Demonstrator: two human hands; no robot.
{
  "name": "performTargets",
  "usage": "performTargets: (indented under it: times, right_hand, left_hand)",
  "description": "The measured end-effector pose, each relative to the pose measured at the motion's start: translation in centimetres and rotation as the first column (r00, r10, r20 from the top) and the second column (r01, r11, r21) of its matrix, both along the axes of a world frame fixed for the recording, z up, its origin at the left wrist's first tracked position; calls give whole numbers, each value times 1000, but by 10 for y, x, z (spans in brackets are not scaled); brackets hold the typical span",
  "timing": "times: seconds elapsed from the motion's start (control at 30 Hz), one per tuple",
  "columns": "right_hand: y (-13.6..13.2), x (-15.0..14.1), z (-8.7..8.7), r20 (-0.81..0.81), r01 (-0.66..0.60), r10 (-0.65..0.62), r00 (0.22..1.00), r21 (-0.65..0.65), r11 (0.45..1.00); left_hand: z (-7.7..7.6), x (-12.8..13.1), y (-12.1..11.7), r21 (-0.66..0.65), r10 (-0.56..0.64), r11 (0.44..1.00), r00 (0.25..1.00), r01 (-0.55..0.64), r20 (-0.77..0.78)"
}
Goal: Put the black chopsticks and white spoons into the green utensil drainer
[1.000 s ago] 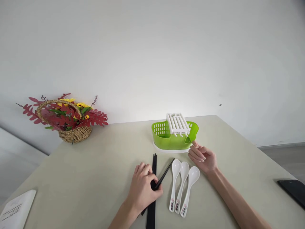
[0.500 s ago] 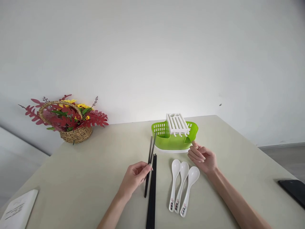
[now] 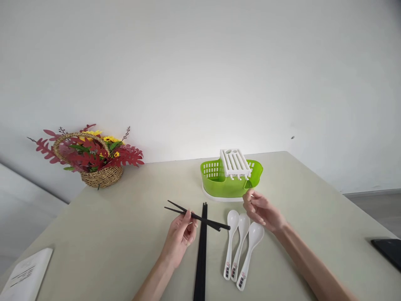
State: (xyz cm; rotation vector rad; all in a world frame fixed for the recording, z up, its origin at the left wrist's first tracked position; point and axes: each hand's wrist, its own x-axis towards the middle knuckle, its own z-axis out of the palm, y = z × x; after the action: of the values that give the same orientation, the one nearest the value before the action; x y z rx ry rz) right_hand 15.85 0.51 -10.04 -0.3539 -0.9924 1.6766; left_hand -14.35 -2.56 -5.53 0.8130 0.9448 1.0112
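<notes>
My left hand [image 3: 181,234] pinches a pair of black chopsticks [image 3: 203,219] and holds them crosswise above the table, tips pointing left. More black chopsticks [image 3: 201,255] lie straight on the table just right of that hand. Three white spoons [image 3: 241,246] lie side by side to the right of them. My right hand [image 3: 261,210] hovers over the spoon bowls, fingers loosely curled and empty, just in front of the green drainer basket [image 3: 219,184] with its white slotted rack [image 3: 234,162].
A wicker basket of red and yellow flowers [image 3: 90,156] stands at the table's back left. A white paper [image 3: 26,276] lies at the front left edge. A dark phone [image 3: 390,251] rests at the right edge. A white wall runs behind the table.
My left hand lifted two chopsticks from the pile, swung them upright toward the drainer, then turned them to lie crosswise. My right hand shifted slightly left and nearer.
</notes>
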Motion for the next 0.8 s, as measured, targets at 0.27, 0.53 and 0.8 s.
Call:
performTargets:
  times: [0.27, 0.53, 0.8]
  right_hand:
    - [-11, -15, 11, 320, -108, 60, 945, 135, 985]
    - [-11, -19, 11, 391, -218, 193, 900, 19, 976]
    - [-12, -22, 10, 393, -235, 221, 893, -12, 972]
  left_hand:
    - [-10, 8, -5, 63, -47, 996, 990, 56, -137]
    - [-13, 12, -6, -5, 1, 1000, 991, -2, -134]
    - [-14, 13, -8, 26, 8, 1000, 982, -3, -189]
